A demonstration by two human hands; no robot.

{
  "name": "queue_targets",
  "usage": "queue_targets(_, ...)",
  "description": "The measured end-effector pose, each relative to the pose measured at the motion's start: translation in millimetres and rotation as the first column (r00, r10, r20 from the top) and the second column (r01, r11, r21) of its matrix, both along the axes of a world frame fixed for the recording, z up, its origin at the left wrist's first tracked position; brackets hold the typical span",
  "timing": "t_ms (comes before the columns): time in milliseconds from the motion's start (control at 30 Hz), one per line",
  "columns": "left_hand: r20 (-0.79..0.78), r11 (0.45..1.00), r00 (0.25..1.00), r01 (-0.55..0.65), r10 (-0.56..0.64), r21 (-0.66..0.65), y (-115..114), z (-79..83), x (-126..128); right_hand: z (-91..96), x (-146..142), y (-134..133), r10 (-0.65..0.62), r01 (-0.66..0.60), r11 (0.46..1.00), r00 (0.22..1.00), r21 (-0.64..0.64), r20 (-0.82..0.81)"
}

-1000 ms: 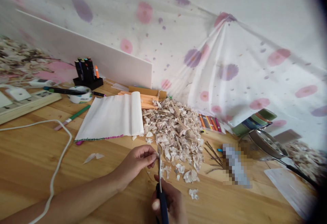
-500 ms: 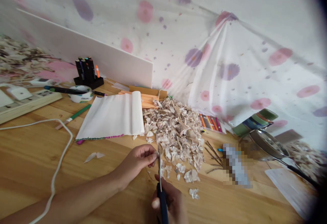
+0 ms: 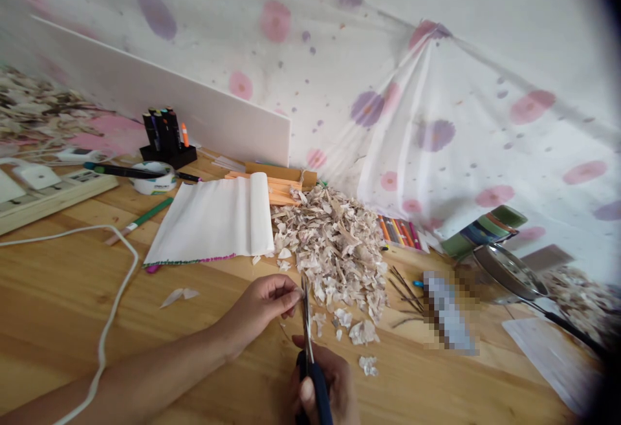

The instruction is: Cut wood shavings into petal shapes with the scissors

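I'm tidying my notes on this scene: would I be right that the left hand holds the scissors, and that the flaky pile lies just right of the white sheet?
Not quite: the head view shows the right hand, not the left hand, holding the scissors. The flaky pile does lie just right of the white sheet.

Left forearm (image 3: 160,370) bare, tapering smoothly to the wrist; left hand (image 3: 272,303) and right hand (image 3: 336,373) ungloved, right partly blurred.

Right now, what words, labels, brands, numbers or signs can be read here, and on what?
None reads clearly.
White ring-shaped tape roll: dark lettering on its side, too blurred to read.
Long cream power strip: dark marks near one end, too small to read.
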State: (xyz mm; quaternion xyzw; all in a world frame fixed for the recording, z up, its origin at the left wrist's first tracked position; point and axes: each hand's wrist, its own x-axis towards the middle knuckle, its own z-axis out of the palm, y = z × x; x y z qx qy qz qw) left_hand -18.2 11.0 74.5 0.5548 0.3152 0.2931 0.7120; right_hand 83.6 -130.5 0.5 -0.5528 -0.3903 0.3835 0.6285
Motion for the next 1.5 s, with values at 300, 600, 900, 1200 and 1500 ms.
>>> queue_targets(300,-0.019,1.0,1.0,0.001,-0.001,0.005,-3,0.1,-1,-7.8,4,-1,0.009,-0.01,0.998,1.0,-0.059,-0.007)
queue_targets(600,-0.026,1.0,1.0,-0.004,0.005,0.013,0,-0.5,-1,8.1,3,2,0.027,-0.033,0.995,0.997,-0.091,-0.068)
queue_targets(900,-0.025,1.0,1.0,-0.007,0.007,0.005,-2,0.2,0,5.5,4,-1,0.015,-0.018,0.996,0.999,-0.085,-0.029)
queue_targets(1200,-0.017,1.0,1.0,0.005,-0.005,-0.015,-3,-1.5,-1,-2.0,1,-5,-0.006,0.004,0.998,0.999,-0.068,-0.036)
queue_targets(1500,-0.026,1.0,1.0,-0.005,0.004,-0.014,-2,0.7,-2,22.1,3,2,0.063,-0.062,0.985,0.998,-0.163,0.001)
